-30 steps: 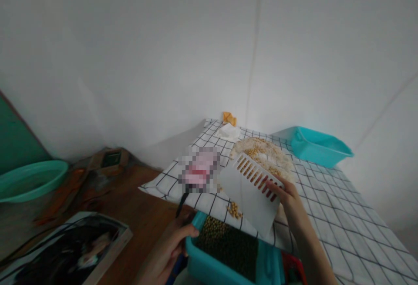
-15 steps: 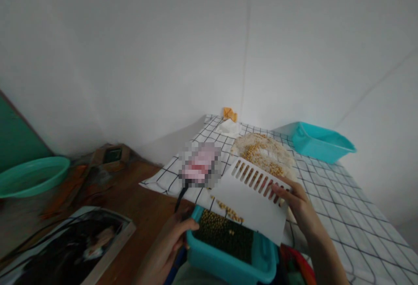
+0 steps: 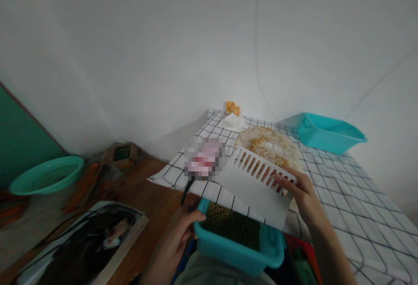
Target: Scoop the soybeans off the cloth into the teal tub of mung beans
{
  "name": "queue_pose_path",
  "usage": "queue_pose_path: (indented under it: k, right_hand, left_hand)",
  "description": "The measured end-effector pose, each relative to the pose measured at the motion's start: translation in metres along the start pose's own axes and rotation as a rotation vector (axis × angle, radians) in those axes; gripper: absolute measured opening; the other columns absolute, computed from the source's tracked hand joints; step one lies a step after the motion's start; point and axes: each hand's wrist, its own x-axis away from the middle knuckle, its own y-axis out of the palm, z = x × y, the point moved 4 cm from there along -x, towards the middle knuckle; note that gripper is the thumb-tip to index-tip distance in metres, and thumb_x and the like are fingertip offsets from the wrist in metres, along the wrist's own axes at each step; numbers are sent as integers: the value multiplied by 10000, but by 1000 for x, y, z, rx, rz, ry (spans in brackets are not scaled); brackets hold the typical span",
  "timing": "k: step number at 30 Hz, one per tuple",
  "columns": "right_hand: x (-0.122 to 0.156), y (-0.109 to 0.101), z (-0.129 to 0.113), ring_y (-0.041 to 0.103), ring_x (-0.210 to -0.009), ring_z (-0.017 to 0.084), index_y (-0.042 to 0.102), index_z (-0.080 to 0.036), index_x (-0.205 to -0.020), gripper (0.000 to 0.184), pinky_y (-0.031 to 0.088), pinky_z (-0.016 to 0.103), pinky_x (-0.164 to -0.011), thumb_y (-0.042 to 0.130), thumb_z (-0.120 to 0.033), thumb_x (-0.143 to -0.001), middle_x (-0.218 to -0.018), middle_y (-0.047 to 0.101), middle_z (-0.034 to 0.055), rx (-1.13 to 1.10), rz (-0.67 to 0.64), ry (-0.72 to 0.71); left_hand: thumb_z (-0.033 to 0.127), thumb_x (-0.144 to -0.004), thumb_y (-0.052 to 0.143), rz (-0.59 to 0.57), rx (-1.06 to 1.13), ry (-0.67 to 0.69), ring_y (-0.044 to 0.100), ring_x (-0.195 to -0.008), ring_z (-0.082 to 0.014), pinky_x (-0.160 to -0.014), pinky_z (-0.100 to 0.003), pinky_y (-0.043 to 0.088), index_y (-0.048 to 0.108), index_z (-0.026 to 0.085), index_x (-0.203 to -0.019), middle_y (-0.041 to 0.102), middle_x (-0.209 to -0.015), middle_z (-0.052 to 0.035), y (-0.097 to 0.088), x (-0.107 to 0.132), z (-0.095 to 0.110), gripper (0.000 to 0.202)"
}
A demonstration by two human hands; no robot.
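My left hand (image 3: 178,237) is closed on the left rim of a teal plastic tub (image 3: 235,252), which sits low in front of the table edge. Dark green beans fill much of the tub, with yellow soybeans (image 3: 219,214) heaped at its left end. In my right hand (image 3: 298,193) is a white plastic board (image 3: 253,191) with a row of slots along its far side; my fingers wrap that slotted edge. The board slopes over the cloth's front edge, just above the tub. Behind it, more soybeans (image 3: 261,142) lie scattered on a round pale mat (image 3: 244,135).
A checked cloth (image 3: 339,189) covers the table. A second teal tub (image 3: 329,135) stands at the back right. White and orange crumpled pieces lie at the far edge. A blurred pink object (image 3: 205,159) is on the left. A green basin (image 3: 48,176) and picture-covered box (image 3: 85,241) are further left.
The line of soybeans at the cloth's front edge, beside the board, is gone. My hands keep their holds on tub and board. The whole view has shifted slightly.
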Motion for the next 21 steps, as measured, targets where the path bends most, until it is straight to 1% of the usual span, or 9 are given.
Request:
queue_pose_path:
  k: [2,4,7,10,12,14,16,19,21]
  right_hand:
    - [1,5,-7,569,-621,156,711,-181,-777,291,419,246,-569,631,-454,-838,-682,656,12,17,-16,-23]
    - [2,12,-16,564,-595,147,712,-184,-786,294,409,239,-549,627,-459,-843,-663,653,5,44,-9,-45]
    - [5,28,-35,559,-556,139,716,-184,-811,305,394,235,-517,604,-465,-857,-651,661,6,96,1,-55]
    - [7,43,-52,570,-542,140,709,-182,-812,324,399,236,-509,565,-467,-872,-644,666,11,145,-7,-64]
    - [9,46,-56,580,-537,145,705,-180,-798,337,406,238,-502,547,-468,-873,-638,671,17,170,2,-49]
    - [12,41,-51,583,-529,149,702,-176,-775,341,413,241,-494,554,-471,-862,-628,672,24,168,27,-10]
    - [16,29,-41,577,-514,151,708,-172,-784,337,419,242,-483,584,-481,-838,-614,669,25,133,78,36]
    - [21,9,-28,568,-501,152,721,-171,-820,342,423,241,-464,648,-503,-779,-612,670,25,75,185,74]
    - [22,4,-26,566,-500,155,723,-173,-805,347,421,241,-456,667,-512,-757,-612,669,28,45,216,74]
  left_hand:
    - [273,-696,637,3,27,-21,448,-473,-113,-479,-225,365,700,226,-727,551,-576,26,1,-2,-1,84]
    - [272,-677,636,14,41,-54,431,-466,-121,-469,-232,361,697,226,-729,512,-544,36,2,-1,0,92]
    - [263,-646,658,30,54,-53,464,-514,-125,-505,-233,385,703,226,-742,569,-618,19,3,6,6,112]
    - [250,-633,661,48,83,-52,482,-556,-124,-558,-237,412,688,219,-695,596,-671,10,3,10,9,74]
    - [238,-614,659,71,124,-104,458,-534,-119,-531,-231,389,653,211,-644,547,-621,28,4,7,6,40]
    - [226,-602,645,80,134,-152,432,-504,-114,-495,-226,359,636,209,-639,511,-592,41,5,4,4,42]
    - [224,-615,622,71,108,-148,435,-499,-118,-483,-227,358,650,212,-676,523,-605,33,5,4,6,68]
    - [244,-661,623,51,70,-66,521,-580,-145,-540,-234,419,686,223,-731,602,-693,-8,2,10,16,97]
    - [268,-679,649,42,41,-2,549,-615,-152,-577,-233,444,702,228,-737,635,-722,-23,1,14,20,88]
